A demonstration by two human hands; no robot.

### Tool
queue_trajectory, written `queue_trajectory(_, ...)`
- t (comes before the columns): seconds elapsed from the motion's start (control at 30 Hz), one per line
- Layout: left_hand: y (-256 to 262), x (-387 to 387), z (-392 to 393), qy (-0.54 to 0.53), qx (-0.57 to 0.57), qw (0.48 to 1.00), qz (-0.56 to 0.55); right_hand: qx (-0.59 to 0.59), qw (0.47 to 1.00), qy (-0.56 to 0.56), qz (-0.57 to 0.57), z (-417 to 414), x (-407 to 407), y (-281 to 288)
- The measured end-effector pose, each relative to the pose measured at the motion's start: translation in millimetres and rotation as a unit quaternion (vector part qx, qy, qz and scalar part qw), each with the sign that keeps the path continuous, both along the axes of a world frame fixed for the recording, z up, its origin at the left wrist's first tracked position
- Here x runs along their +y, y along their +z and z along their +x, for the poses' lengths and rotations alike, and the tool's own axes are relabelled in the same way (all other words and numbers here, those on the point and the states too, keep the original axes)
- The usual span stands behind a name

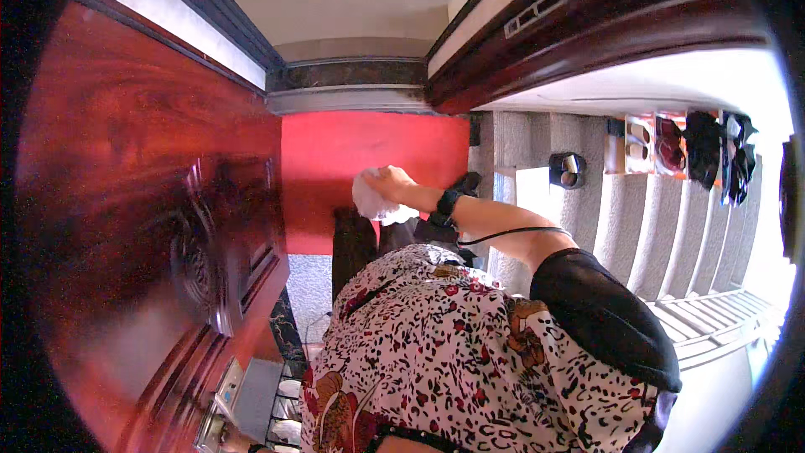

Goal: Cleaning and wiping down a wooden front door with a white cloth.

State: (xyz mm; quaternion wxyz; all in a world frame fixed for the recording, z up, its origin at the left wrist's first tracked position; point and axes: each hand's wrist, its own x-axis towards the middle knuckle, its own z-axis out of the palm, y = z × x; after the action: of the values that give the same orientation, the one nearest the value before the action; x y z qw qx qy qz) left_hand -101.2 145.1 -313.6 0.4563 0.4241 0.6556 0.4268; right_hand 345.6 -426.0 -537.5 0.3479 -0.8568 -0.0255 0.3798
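Note:
My right hand, with a black strap at its wrist, holds a bunched white cloth in front of my body, above a red mat. A black cord runs from the strap along the forearm. At the lower left, my left hand is partly visible beside the metal handle plate of a glossy reddish-brown door. Its fingers are small and unclear, so its grip on the handle cannot be told.
A dark door frame and raised sill stand ahead. On the right, stairs have a white railing alongside. Several shoes sit by the wall, and a dark container is nearer. A rack stands at lower left.

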Motion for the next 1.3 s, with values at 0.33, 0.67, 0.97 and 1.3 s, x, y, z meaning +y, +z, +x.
queue_trajectory(0.33, -5, 81, 95, -0.223, 0.007, 0.974, 0.031, -0.052, 0.988, -0.143, -0.018, -36, -13, -39)
queue_trajectory(0.67, -15, 130, 223, -0.464, -0.016, 0.886, -0.008, 0.036, 0.926, -0.372, 0.058, -92, 7, 2)
queue_trajectory(0.97, -46, 108, 270, -0.658, -0.264, 0.666, -0.233, 0.207, 0.926, -0.314, 0.042, -111, 22, -18)
queue_trajectory(1.3, -64, 88, 308, -0.572, -0.159, 0.786, -0.174, 0.127, 0.912, -0.378, 0.093, -104, 50, 13)
